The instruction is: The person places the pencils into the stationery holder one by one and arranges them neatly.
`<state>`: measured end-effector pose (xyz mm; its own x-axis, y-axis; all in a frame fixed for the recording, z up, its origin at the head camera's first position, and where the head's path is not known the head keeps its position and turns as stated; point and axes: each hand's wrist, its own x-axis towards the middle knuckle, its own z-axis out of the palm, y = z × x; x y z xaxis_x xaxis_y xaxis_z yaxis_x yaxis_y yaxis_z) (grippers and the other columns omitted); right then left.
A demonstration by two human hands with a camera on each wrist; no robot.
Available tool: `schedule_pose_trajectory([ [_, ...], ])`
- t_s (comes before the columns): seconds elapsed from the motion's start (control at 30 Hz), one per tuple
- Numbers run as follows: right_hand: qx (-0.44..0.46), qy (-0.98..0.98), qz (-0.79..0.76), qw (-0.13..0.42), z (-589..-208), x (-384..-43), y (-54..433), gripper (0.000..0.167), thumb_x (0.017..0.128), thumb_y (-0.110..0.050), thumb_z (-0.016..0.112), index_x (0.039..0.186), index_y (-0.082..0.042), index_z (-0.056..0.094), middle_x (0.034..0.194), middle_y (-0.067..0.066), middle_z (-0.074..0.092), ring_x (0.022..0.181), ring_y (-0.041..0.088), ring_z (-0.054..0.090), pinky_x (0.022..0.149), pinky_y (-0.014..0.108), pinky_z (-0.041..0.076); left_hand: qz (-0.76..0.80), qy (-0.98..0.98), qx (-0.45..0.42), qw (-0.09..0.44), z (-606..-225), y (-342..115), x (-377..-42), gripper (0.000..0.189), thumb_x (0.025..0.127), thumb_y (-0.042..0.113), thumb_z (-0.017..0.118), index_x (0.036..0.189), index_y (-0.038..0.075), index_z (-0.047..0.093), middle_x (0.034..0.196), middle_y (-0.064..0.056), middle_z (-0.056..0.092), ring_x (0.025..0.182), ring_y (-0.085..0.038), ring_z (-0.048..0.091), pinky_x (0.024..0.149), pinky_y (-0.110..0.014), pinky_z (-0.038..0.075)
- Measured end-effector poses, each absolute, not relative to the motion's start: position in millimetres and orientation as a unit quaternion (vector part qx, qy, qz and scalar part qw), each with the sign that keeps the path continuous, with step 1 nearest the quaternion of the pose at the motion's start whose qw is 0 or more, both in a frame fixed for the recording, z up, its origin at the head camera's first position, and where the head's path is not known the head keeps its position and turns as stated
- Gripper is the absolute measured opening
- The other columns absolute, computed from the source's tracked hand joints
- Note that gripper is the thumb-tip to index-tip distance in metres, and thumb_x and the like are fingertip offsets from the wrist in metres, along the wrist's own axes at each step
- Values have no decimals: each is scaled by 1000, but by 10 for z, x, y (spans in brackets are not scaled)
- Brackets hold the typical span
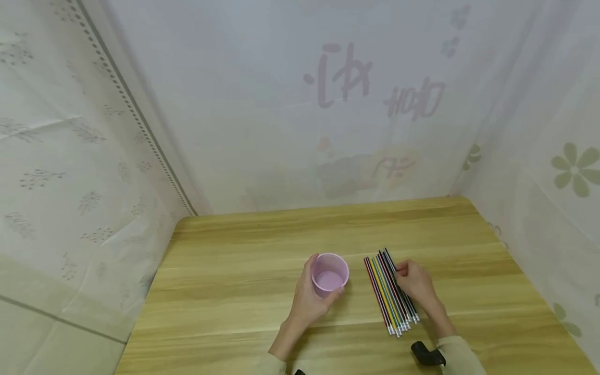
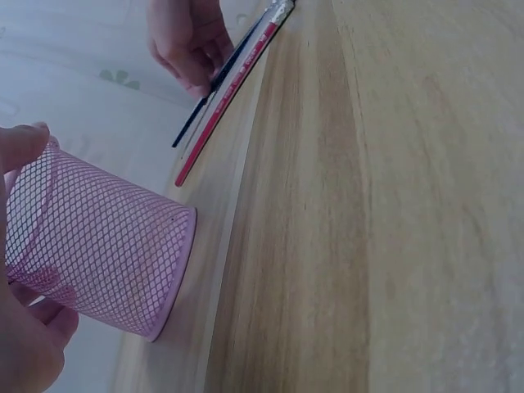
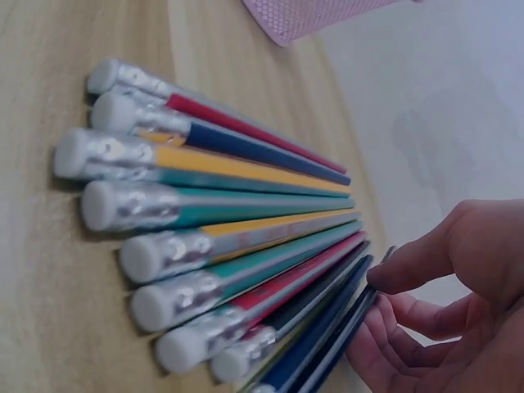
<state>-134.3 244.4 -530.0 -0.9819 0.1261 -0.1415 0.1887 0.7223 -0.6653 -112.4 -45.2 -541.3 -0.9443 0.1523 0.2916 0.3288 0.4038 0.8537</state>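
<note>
A pink mesh pen holder stands upright on the table, left of a row of pencils. My left hand grips the holder round its side, thumb and fingers on opposite sides, as the left wrist view also shows with the mesh wall. At the row's right edge, my right hand pinches a dark pencil between thumb and fingers. The pencils are red, blue, yellow, green and black, lying side by side with white erasers towards me. Part of the right fingers is hidden in the head view.
The wood-grain table reaches back to a pale printed curtain. Similar curtains hang at the left and right sides. A black curved piece sits by my right sleeve.
</note>
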Motion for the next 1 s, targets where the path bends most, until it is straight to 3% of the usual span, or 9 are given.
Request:
schedule_pose_trajectory([
  [0.2, 74, 924, -373, 33, -5178, -1369, 2368, 24, 93, -8, 57, 111, 8, 61, 99, 21, 67, 88, 30, 64, 77, 44, 56, -572, -808, -121, 73, -5418, -459, -1139, 96, 73, 25, 90, 151, 6, 37, 141, -14, 56, 126, -33, 58, 103, -54, 50],
  [0.4, 53, 922, -382, -14, -5005, -1360, 2300, 24, 93, -6, 57, 111, 8, 61, 99, 23, 67, 89, 32, 65, 79, 44, 57, -595, -790, -126, 73, -5437, -431, -1156, 94, 72, 17, 90, 150, 6, 38, 141, -15, 56, 127, -36, 57, 104, -56, 50],
  [0.77, 13, 900, -424, -98, -4643, -1403, 2119, 18, 95, -3, 57, 109, 6, 62, 100, 22, 69, 89, 30, 67, 67, 20, 52, -592, -792, -120, 90, -5460, -389, -1147, 95, 72, 19, 90, 150, 3, 37, 140, -16, 57, 126, -36, 57, 103, -59, 49],
  [1.0, -14, 881, -454, -134, -4353, -1429, 1958, 20, 96, -3, 58, 113, 6, 60, 102, 21, 67, 91, 29, 65, 68, 14, 52, -590, -792, -125, 97, -5481, -381, -1145, 94, 73, 18, 88, 150, 3, 37, 140, -17, 56, 126, -40, 57, 102, -59, 49],
])
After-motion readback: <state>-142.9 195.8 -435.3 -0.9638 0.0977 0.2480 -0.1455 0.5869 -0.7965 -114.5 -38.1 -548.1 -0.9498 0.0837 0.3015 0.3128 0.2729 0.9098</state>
